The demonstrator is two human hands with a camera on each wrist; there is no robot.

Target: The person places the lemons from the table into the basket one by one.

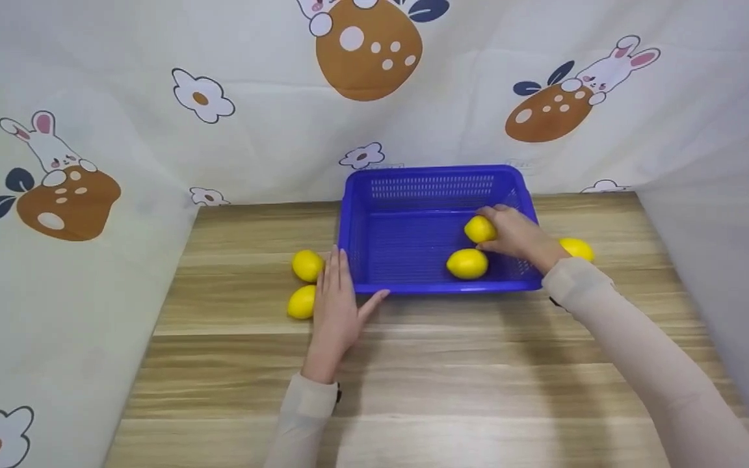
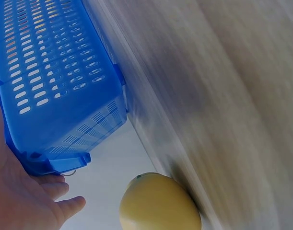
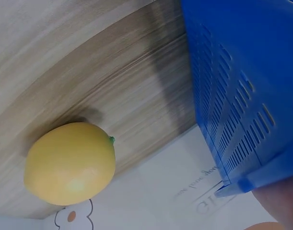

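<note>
The right sleeve [image 1: 660,370] partly hides the outer right lemon [image 1: 577,248]; the left grip [image 1: 337,302] partly covers the nearer left lemon [image 1: 300,303]; the left wrist view crops a lemon [image 2: 159,205].

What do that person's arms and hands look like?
The left sleeve and right sleeve are long and pale cream. A little dark bit shows at each cuff, too small to name. The left grip and right grip are bare hands, without gloves.

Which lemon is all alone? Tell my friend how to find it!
On the brown wooden table sits a blue rectangular plastic basket. Beyond its right side lies the yellow oval lemon. It's the only lemon on that side, outside the basket.
</note>
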